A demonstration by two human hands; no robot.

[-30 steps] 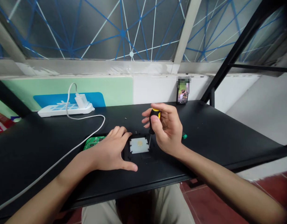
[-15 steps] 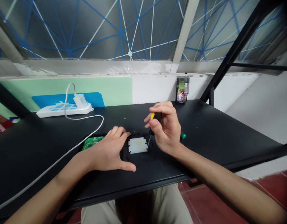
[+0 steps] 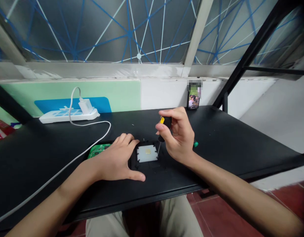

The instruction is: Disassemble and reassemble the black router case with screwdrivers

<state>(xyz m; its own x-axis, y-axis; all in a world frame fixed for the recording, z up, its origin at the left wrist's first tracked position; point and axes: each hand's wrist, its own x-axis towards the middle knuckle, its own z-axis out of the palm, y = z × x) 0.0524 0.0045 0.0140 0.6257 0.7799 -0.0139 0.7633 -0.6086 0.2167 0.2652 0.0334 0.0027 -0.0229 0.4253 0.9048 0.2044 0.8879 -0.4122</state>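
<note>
My right hand (image 3: 178, 136) is closed around a black and yellow screwdriver (image 3: 167, 122). Its thin shaft points down, with the tip at the right edge of a pale rectangular panel (image 3: 144, 155). That panel is set in a black housing (image 3: 134, 160) that lies on the table. My left hand (image 3: 117, 158) rests over the housing's left part, thumb and fingers spread apart. Partly hidden behind this hand is a green circuit board (image 3: 99, 149). A green-tipped tool (image 3: 195, 144) lies behind my right wrist, mostly covered.
A white power strip (image 3: 68, 116) with a plugged-in charger (image 3: 85, 106) stands at the back left. Its white cable (image 3: 68, 164) runs across the black table (image 3: 231, 141) on the left. A phone (image 3: 193, 96) leans against the wall. Red packaging (image 3: 1, 130) sits far left.
The view has shifted slightly. My right thumb and fingers have turned a little on the screwdriver handle, while its tip stays at the panel's right edge. My left hand keeps its place.
</note>
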